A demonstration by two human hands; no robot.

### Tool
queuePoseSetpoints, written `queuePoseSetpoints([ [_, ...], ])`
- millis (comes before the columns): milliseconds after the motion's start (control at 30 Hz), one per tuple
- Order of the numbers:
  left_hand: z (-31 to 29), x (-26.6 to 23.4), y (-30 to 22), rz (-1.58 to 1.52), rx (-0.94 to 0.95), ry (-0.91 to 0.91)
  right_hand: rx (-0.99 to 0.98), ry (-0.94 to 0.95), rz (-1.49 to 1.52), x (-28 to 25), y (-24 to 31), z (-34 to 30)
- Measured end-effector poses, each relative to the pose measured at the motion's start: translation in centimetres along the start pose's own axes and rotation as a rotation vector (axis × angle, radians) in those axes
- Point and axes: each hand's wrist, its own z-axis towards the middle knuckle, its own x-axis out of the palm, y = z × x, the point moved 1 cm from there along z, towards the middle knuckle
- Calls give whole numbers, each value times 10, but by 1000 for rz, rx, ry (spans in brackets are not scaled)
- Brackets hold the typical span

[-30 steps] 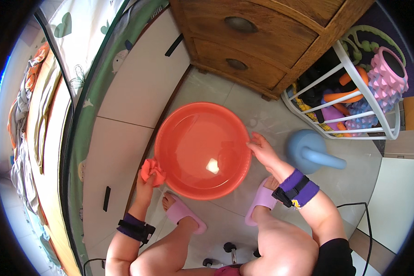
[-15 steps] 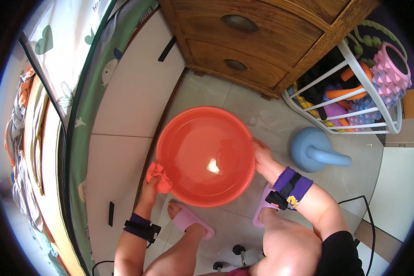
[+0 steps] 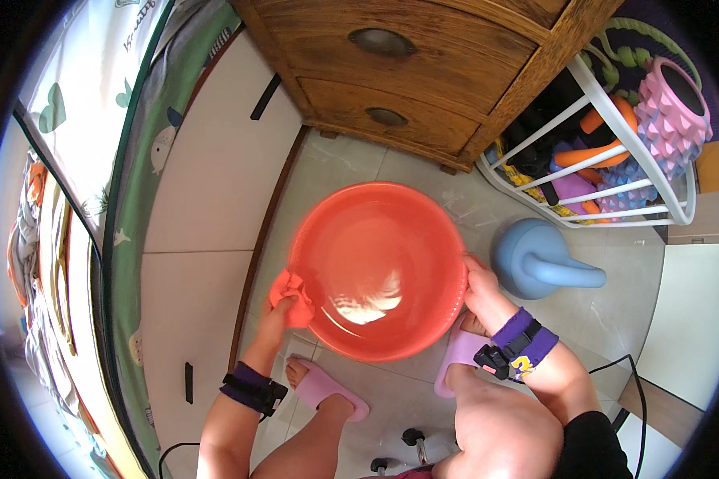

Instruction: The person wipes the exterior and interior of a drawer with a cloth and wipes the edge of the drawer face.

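A round coral-red basin (image 3: 379, 247) sits in front of me with what looks like shallow water in it, a bright rippled reflection on its surface. At its lower left rim, my left hand (image 3: 280, 311) is closed on a crumpled coral cloth (image 3: 292, 297), pressed against the rim; whether the fingers also grip the rim is hidden. My right hand (image 3: 481, 284) holds the basin's right edge, with its fingertips hidden behind the rim. Purple straps with black buckles circle both forearms.
A wooden drawer chest (image 3: 407, 72) stands ahead, a white cabinet (image 3: 204, 191) along the left. A blue kettlebell-shaped object (image 3: 539, 259) is right of the basin, below a white rack (image 3: 639, 144) with a spiky roller. My pink-slippered feet (image 3: 327, 387) and a black cable (image 3: 637, 383) are nearer.
Both hands and the basin have shifted right, away from the white cabinet. The reflection in the basin has grown and become rippled. The view has moved slightly too.
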Motion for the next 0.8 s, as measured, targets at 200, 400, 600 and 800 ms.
queuePoseSetpoints([
  [200, 25, 34, 2, 48, 24, 89, -57, -130, 27, -23, 29, -10],
  [400, 33, 69, -8, 44, 62, 82, -99, -190, 76, -54, 35, -15],
  [600, 65, 80, -12, 39, 161, 87, -112, -169, 125, -66, 32, -11],
  [800, 74, 78, -14, 18, 114, 83, -76, -201, 151, -56, 29, -18],
])
